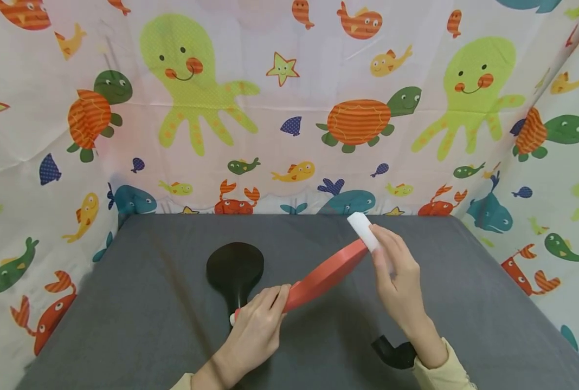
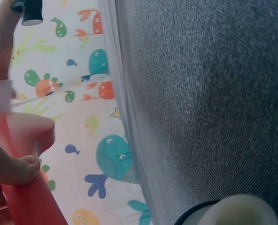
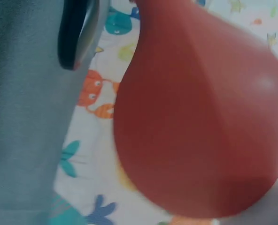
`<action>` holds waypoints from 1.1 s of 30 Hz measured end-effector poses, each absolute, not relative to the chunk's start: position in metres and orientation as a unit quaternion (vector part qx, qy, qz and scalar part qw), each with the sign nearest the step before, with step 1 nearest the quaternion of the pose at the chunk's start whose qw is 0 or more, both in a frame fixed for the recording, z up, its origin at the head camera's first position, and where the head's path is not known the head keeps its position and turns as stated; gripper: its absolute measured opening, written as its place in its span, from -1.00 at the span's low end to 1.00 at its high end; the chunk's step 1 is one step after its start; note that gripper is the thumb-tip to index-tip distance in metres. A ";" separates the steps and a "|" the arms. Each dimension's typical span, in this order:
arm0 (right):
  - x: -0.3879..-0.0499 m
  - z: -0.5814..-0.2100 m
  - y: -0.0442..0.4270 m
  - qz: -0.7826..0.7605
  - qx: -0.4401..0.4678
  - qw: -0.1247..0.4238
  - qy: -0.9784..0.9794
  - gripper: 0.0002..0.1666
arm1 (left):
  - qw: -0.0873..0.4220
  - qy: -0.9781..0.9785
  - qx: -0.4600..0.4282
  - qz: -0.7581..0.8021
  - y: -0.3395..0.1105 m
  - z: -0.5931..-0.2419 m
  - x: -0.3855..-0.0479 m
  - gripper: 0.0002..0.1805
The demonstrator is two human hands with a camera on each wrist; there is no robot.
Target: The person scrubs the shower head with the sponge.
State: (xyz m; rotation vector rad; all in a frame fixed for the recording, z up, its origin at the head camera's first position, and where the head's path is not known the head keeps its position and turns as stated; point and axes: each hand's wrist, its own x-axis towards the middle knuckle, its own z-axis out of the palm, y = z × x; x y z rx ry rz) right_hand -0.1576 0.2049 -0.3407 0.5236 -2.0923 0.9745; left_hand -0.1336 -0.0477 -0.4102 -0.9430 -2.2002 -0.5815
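My left hand (image 1: pixel 259 320) grips the handle of a red paddle (image 1: pixel 326 273) with a rounded, flat head, held tilted above the table. In the right wrist view the broad face of this red paddle (image 3: pixel 200 117) fills much of the picture. My right hand (image 1: pixel 400 273) pinches a small white block, sponge-like in look (image 1: pixel 363 231), between thumb and fingers. The block is at the upper rim of the paddle's head. Beyond my left hand lies a black paddle (image 1: pixel 235 266) of similar shape, its handle end partly hidden by the hand.
A dark grey cloth covers the table (image 1: pixel 148 303). Behind and at both sides hangs a white curtain (image 1: pixel 289 124) printed with sea animals. A black band (image 1: pixel 393 352) sits at my right wrist. A pale round end (image 2: pixel 240 212) shows low in the left wrist view.
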 end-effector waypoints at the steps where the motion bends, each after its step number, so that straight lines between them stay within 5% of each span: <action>1: -0.155 -0.338 0.201 0.365 0.228 0.396 -0.811 -0.59 | 0.334 -0.843 -0.360 -0.221 -0.048 -0.410 -0.134 -0.46; 8: -0.140 -0.329 0.175 0.202 0.379 0.484 -0.763 -0.59 | 0.347 -0.838 -0.361 -0.219 -0.048 -0.412 -0.135 -0.48; 12: -0.145 -0.333 0.178 0.231 0.371 0.488 -0.755 -0.59 | 0.343 -0.839 -0.360 -0.221 -0.048 -0.413 -0.135 -0.47; 20: -0.156 -0.353 0.208 0.383 0.166 0.360 -0.834 -0.55 | 0.347 -0.839 -0.353 -0.228 -0.048 -0.416 -0.134 -0.44; 23: -0.155 -0.353 0.206 0.379 0.159 0.349 -0.842 -0.53 | 0.349 -0.841 -0.346 -0.226 -0.049 -0.416 -0.133 -0.43; 33: -0.132 -0.366 0.148 0.114 0.344 0.489 -0.793 -0.59 | 0.358 -0.851 -0.336 -0.186 -0.051 -0.418 -0.133 -0.54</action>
